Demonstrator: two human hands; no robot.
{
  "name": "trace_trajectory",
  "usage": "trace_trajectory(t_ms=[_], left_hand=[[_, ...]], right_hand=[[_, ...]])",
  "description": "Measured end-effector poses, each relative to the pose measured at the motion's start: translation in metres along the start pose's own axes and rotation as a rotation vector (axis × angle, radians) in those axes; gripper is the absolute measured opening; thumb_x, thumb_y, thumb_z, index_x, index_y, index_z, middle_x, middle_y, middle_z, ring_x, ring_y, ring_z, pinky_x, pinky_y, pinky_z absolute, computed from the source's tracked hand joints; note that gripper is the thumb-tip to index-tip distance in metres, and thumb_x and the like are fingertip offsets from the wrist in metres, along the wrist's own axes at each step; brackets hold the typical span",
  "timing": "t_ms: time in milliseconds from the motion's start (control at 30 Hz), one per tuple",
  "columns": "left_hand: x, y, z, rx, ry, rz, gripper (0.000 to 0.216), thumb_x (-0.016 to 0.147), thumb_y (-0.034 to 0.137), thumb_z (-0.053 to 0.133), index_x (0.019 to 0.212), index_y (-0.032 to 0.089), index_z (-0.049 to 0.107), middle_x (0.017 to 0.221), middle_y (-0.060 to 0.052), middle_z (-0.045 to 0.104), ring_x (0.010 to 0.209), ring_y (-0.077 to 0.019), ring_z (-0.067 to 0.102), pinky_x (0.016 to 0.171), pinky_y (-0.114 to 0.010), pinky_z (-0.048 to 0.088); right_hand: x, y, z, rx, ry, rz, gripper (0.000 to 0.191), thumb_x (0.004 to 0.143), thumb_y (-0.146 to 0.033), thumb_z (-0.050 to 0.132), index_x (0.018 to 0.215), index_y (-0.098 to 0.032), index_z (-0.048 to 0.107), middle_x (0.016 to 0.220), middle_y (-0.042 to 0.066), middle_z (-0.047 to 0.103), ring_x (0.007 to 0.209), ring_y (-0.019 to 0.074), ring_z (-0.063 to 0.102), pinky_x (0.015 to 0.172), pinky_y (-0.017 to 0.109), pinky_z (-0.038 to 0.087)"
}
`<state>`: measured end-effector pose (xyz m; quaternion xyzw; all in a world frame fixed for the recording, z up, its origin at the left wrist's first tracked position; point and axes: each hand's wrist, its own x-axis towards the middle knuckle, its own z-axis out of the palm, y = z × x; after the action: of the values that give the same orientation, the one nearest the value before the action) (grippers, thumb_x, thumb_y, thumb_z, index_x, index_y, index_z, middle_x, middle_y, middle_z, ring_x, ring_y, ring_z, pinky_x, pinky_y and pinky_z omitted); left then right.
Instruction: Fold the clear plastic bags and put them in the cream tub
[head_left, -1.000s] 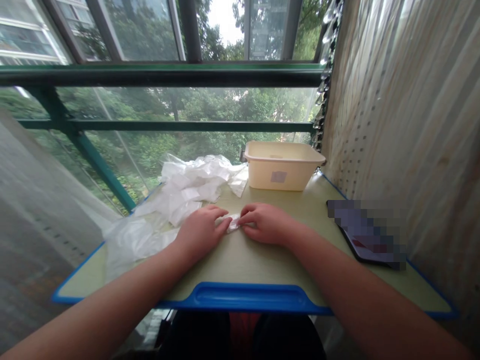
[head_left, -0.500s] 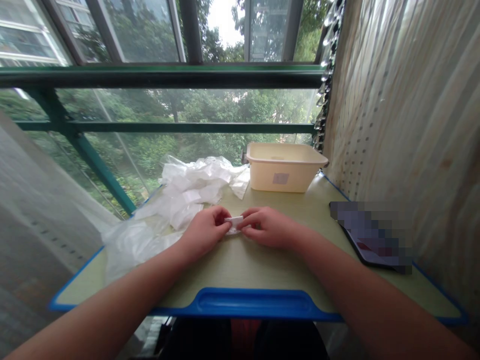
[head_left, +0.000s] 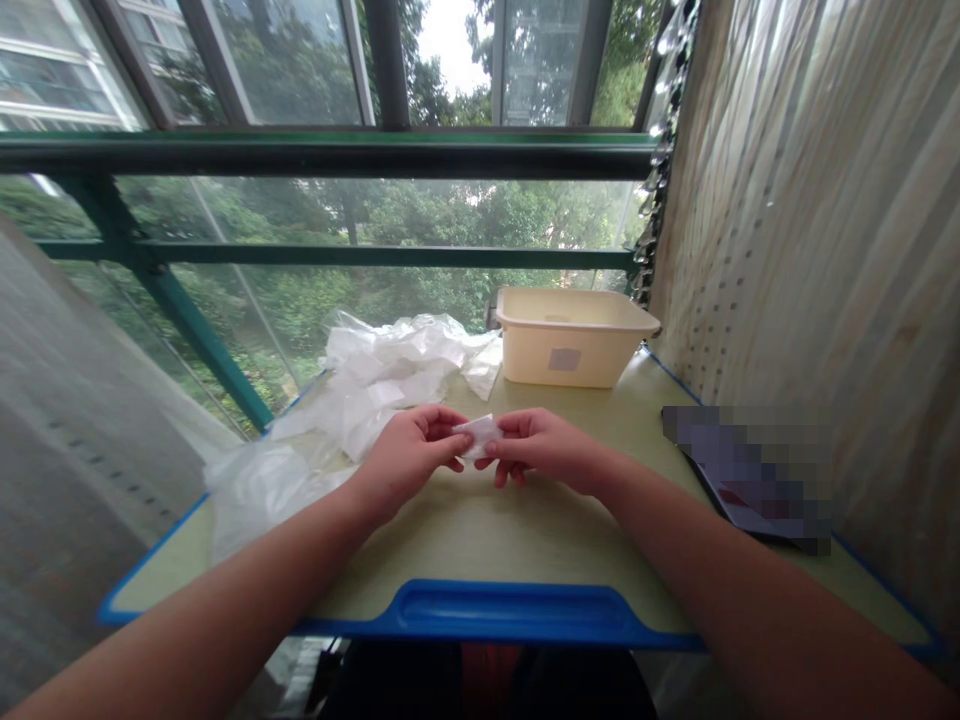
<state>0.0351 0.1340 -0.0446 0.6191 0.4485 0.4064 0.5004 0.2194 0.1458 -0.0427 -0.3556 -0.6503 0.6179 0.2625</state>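
Note:
Over the middle of the table, a small white folded packet (head_left: pixel 480 436), which looks like a folded plastic bag, is pinched between my two hands. My left hand (head_left: pixel 416 450) grips its left end between thumb and fingers. On the other side, my right hand (head_left: pixel 544 448) holds the right end, thumb in front, with its lower fingers curled beneath. To the left and behind lies a loose heap of crumpled, see-through plastic bags (head_left: pixel 390 375), close to my left hand.
A cream plastic bin (head_left: pixel 574 345) with a small label stands at the back right. A dark phone-like device (head_left: pixel 739 480), partly blurred out, lies on the right side. The table (head_left: pixel 480 540) has a blue rim with a front trough (head_left: pixel 514 605). Curtains hang on both sides, with a green railing behind.
The folded packet has been raised and tilted, so more of its flat face shows. My right hand's lower fingers have come into view underneath. The bin and bag heap remain in place.

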Motion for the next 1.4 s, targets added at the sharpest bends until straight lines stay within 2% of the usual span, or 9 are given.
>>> trace_trajectory(t_ms=[167, 367, 467, 667, 867, 967, 1033, 1200, 1400], left_hand=[[-0.001, 0.000, 0.000, -0.088, -0.011, -0.055, 0.043, 0.067, 0.035, 0.067, 0.102, 0.012, 0.056, 0.082, -0.008, 0.067, 0.072, -0.0171, 0.063, 0.061, -0.029, 0.053], [-0.006, 0.003, 0.000, -0.023, -0.119, -0.202, 0.033, 0.067, 0.040, 0.066, 0.084, 0.012, 0.068, 0.079, -0.008, 0.068, 0.070, -0.0164, 0.064, 0.061, -0.025, 0.052], [-0.006, 0.003, 0.000, -0.009, -0.105, -0.202, 0.027, 0.068, 0.036, 0.066, 0.081, 0.013, 0.068, 0.077, -0.008, 0.069, 0.066, -0.0149, 0.064, 0.057, -0.023, 0.051], [-0.004, 0.002, -0.001, 0.003, -0.082, -0.198, 0.023, 0.066, 0.032, 0.067, 0.078, 0.012, 0.068, 0.064, -0.006, 0.067, 0.058, -0.0136, 0.062, 0.056, -0.025, 0.052], [-0.004, 0.004, 0.000, -0.045, -0.116, -0.185, 0.022, 0.067, 0.031, 0.067, 0.077, 0.012, 0.067, 0.067, -0.006, 0.067, 0.058, -0.0124, 0.061, 0.054, -0.023, 0.052], [-0.004, 0.004, 0.000, -0.059, -0.118, -0.198, 0.021, 0.067, 0.030, 0.067, 0.076, 0.011, 0.067, 0.066, -0.006, 0.067, 0.055, -0.0111, 0.060, 0.050, -0.021, 0.050], [-0.003, 0.003, -0.001, -0.060, -0.087, -0.197, 0.021, 0.068, 0.030, 0.067, 0.077, 0.011, 0.067, 0.067, -0.006, 0.067, 0.054, -0.0109, 0.060, 0.049, -0.020, 0.050], [-0.002, 0.002, -0.001, -0.069, -0.031, -0.170, 0.022, 0.069, 0.031, 0.066, 0.077, 0.010, 0.066, 0.071, -0.007, 0.068, 0.056, -0.0114, 0.061, 0.049, -0.020, 0.050], [-0.004, 0.003, 0.000, -0.074, -0.039, -0.170, 0.022, 0.069, 0.030, 0.066, 0.077, 0.010, 0.066, 0.071, -0.007, 0.068, 0.056, -0.0118, 0.061, 0.049, -0.020, 0.050]], right_hand=[[-0.001, 0.000, -0.005, 0.027, -0.003, -0.017, 0.024, 0.074, -0.029, 0.062, 0.092, -0.012, 0.063, 0.085, 0.009, 0.067, 0.060, 0.0093, 0.061, 0.048, 0.017, 0.042], [0.000, -0.002, -0.003, 0.015, 0.028, -0.029, 0.023, 0.073, -0.030, 0.063, 0.086, -0.010, 0.062, 0.078, 0.007, 0.066, 0.058, 0.0100, 0.060, 0.046, 0.018, 0.041], [-0.002, -0.005, -0.004, -0.076, 0.052, -0.041, 0.023, 0.074, -0.031, 0.061, 0.085, -0.010, 0.063, 0.077, 0.007, 0.066, 0.055, 0.0093, 0.059, 0.046, 0.019, 0.040], [-0.005, -0.009, -0.008, -0.242, 0.088, -0.127, 0.023, 0.073, -0.034, 0.062, 0.079, -0.012, 0.066, 0.059, 0.001, 0.062, 0.051, 0.0078, 0.053, 0.047, 0.019, 0.039], [-0.004, -0.006, -0.009, -0.205, 0.033, -0.075, 0.029, 0.076, -0.037, 0.057, 0.084, -0.011, 0.065, 0.077, 0.007, 0.066, 0.057, 0.0104, 0.059, 0.048, 0.020, 0.043], [-0.005, -0.007, -0.012, -0.214, 0.010, -0.063, 0.028, 0.076, -0.037, 0.059, 0.085, -0.011, 0.064, 0.078, 0.008, 0.066, 0.061, 0.0119, 0.061, 0.048, 0.020, 0.043], [-0.007, -0.010, -0.014, -0.227, 0.063, -0.078, 0.027, 0.074, -0.035, 0.061, 0.088, -0.011, 0.062, 0.078, 0.007, 0.065, 0.062, 0.0130, 0.062, 0.047, 0.020, 0.044], [-0.009, -0.015, -0.015, -0.318, 0.346, -0.173, 0.020, 0.072, -0.032, 0.062, 0.081, -0.013, 0.060, 0.064, 0.002, 0.060, 0.053, 0.0105, 0.057, 0.041, 0.019, 0.042], [-0.004, -0.011, -0.011, -0.270, 0.302, -0.145, 0.018, 0.072, -0.029, 0.061, 0.079, -0.013, 0.061, 0.064, 0.002, 0.059, 0.054, 0.0106, 0.057, 0.040, 0.018, 0.041]])
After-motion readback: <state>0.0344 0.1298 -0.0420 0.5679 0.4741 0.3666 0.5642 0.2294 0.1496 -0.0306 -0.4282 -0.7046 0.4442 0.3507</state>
